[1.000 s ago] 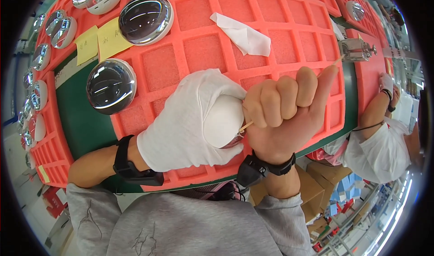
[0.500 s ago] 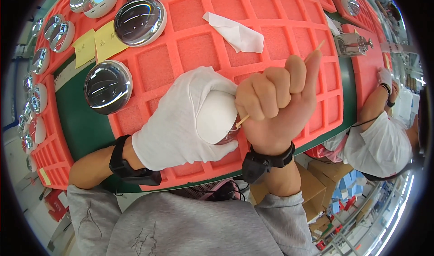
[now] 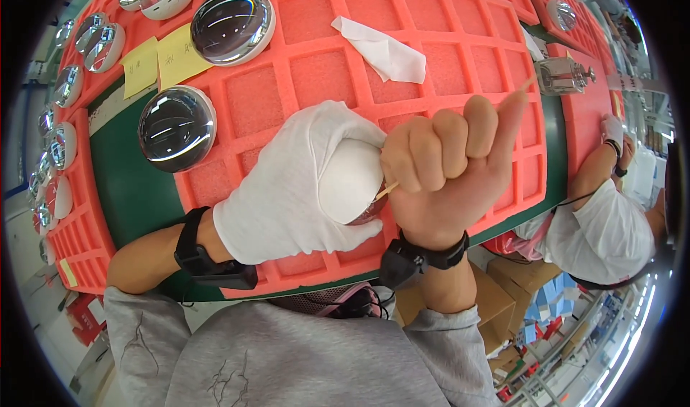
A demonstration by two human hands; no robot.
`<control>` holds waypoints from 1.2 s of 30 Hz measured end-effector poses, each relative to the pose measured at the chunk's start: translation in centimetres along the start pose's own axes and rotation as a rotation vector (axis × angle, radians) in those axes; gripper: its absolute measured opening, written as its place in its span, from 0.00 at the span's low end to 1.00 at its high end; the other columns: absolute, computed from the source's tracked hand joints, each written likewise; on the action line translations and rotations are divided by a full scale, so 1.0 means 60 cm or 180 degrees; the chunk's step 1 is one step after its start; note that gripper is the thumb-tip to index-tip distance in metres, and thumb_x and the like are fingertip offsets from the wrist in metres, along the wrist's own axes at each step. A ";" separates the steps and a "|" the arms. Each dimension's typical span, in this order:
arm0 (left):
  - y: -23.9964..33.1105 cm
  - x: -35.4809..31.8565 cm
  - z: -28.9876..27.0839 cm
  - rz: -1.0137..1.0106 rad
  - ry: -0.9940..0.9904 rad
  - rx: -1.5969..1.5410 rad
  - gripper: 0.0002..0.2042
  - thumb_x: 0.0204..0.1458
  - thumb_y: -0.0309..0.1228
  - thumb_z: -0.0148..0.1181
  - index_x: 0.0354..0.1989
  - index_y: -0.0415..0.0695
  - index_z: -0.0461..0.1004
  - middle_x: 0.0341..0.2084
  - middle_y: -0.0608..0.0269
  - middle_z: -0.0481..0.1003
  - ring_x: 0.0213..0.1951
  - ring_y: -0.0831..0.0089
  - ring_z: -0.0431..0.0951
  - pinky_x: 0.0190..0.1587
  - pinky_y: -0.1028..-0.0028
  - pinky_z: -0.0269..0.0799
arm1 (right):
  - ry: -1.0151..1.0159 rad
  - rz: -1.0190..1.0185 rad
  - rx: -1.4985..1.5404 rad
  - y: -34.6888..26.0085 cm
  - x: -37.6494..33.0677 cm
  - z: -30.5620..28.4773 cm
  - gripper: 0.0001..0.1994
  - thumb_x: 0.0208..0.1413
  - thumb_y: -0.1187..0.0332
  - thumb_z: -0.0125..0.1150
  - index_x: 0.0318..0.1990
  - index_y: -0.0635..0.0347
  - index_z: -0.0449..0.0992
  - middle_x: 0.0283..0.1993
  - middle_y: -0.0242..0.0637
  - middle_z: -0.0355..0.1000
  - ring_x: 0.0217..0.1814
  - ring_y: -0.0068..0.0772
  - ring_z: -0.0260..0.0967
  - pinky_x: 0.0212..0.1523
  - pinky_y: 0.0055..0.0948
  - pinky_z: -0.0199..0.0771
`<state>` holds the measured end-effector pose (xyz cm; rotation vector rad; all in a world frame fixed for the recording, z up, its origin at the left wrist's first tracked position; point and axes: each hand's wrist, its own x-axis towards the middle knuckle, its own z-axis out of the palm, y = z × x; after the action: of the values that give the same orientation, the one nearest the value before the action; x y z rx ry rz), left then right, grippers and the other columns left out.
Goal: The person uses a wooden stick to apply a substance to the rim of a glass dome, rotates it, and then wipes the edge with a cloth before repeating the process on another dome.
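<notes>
My left hand (image 3: 277, 184), in a white cloth glove, is wrapped round a rounded white device (image 3: 351, 180) with a glossy, see-through edge on its lower right. My right hand (image 3: 449, 166) is bare and closed round a thin wooden stick (image 3: 388, 191). One end of the stick meets the device's glossy edge; the other pokes out past my raised fingertip, and the middle is hidden in the fist. Both hands are over a pink foam tray (image 3: 320, 76). A folded white cloth (image 3: 384, 51) lies on the tray beyond my right hand.
Two dark glossy domes (image 3: 177, 129) sit at the tray's left, beside yellow paper notes (image 3: 180, 56). More domes stand in foam trays farther left. A clear glass bottle (image 3: 563, 75) with a metal top is at the right. Beyond it, a person in white sleeves (image 3: 604, 220) sits.
Both hands, the device and the stick show slightly farther right. The tray, domes and cloth have also shifted a little in view. My grip on both things looks the same.
</notes>
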<state>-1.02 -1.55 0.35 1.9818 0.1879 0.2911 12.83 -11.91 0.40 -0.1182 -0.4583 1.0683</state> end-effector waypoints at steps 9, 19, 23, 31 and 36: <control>-0.002 -0.009 0.004 0.0118 0.0146 -0.0095 0.30 0.33 0.29 0.75 0.49 0.45 0.69 0.41 0.58 0.72 0.44 0.57 0.73 0.55 0.58 0.65 | -0.0608 -0.0209 -0.1295 0.025 -0.012 0.030 0.31 0.70 0.39 0.23 0.18 0.49 0.48 0.12 0.24 0.44 0.08 0.19 0.35 0.11 0.23 0.34; -0.002 -0.020 -0.004 0.0018 0.0086 0.0162 0.33 0.33 0.30 0.77 0.52 0.43 0.68 0.46 0.58 0.72 0.49 0.62 0.74 0.68 0.58 0.59 | -0.0120 0.0085 0.0117 0.022 -0.004 0.015 0.32 0.69 0.38 0.22 0.18 0.50 0.49 0.12 0.24 0.45 0.09 0.20 0.37 0.12 0.24 0.35; -0.002 -0.013 0.005 0.0217 0.0334 0.0067 0.29 0.32 0.28 0.75 0.46 0.45 0.71 0.39 0.55 0.70 0.42 0.53 0.71 0.50 0.60 0.68 | -0.0643 0.0045 -0.0540 0.023 -0.003 0.023 0.32 0.70 0.38 0.22 0.19 0.51 0.49 0.12 0.24 0.44 0.10 0.20 0.37 0.12 0.24 0.35; 0.003 -0.002 0.015 0.0140 0.0349 0.0017 0.28 0.32 0.28 0.75 0.45 0.45 0.71 0.40 0.57 0.70 0.42 0.55 0.72 0.48 0.62 0.69 | -0.0145 0.0134 0.0408 0.005 0.005 -0.007 0.31 0.70 0.39 0.23 0.21 0.52 0.51 0.13 0.24 0.44 0.11 0.21 0.37 0.12 0.24 0.36; 0.012 -0.003 0.012 -0.0166 0.0326 -0.0061 0.29 0.32 0.29 0.76 0.47 0.44 0.70 0.41 0.57 0.71 0.44 0.58 0.74 0.49 0.64 0.70 | -0.0390 0.0079 -0.0128 0.005 0.005 0.007 0.30 0.70 0.40 0.24 0.22 0.53 0.54 0.13 0.25 0.45 0.10 0.20 0.37 0.12 0.24 0.35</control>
<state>-1.00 -2.56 0.69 1.9413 0.3009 0.3596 12.54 -11.59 0.78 -0.0946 -0.5904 1.0950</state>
